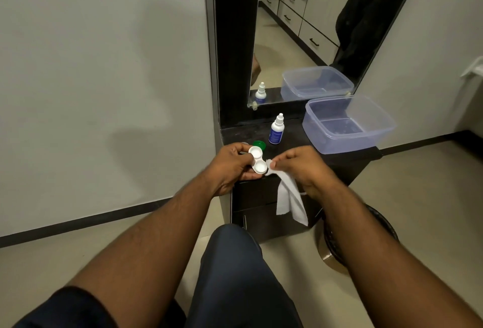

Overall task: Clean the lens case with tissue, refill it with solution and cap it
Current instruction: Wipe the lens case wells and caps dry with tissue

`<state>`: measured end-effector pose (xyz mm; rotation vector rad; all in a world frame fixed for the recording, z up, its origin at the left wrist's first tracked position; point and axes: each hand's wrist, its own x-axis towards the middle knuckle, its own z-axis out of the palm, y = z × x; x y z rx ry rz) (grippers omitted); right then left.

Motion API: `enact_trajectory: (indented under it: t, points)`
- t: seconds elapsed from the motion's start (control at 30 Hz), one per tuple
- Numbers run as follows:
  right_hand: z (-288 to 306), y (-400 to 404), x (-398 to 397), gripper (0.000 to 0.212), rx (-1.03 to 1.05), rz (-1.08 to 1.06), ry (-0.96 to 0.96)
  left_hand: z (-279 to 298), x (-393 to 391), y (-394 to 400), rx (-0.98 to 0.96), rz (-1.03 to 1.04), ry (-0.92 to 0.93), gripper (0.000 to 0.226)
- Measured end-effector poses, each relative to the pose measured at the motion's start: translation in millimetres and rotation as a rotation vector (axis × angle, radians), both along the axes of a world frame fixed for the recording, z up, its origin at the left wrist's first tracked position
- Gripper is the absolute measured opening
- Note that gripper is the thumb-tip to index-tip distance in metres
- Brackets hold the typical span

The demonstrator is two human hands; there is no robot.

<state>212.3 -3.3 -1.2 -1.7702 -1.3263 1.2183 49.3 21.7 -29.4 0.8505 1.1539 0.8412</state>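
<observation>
My left hand (231,164) holds a white lens case (257,160) with both wells uncapped and facing up, above the front edge of a dark cabinet top (295,142). My right hand (298,164) pinches a white tissue (288,197) just right of the case; most of the tissue hangs down below the hand. A green cap (259,144) lies on the cabinet top just behind the case. A small white solution bottle (276,130) with a blue label stands capped behind that.
A clear plastic box (347,125) sits on the right of the cabinet top, against a mirror (300,40). A round bin (358,238) stands on the floor to the right. My knee (235,262) is in front of the cabinet drawers.
</observation>
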Motion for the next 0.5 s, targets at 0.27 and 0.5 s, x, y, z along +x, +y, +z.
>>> enact_trajectory:
  t: [0.27, 0.5]
  points:
    - [-18.2, 2.7, -4.0, 0.007, 0.243, 0.072, -0.022, 3.7, -4.3, 0.3, -0.027, -0.086, -0.023, 0.027]
    - [-39.7, -11.0, -9.8, 0.013, 0.29, -0.018, 0.054, 2.7, -3.8, 2.5, -0.069, -0.052, -0.053, 0.025]
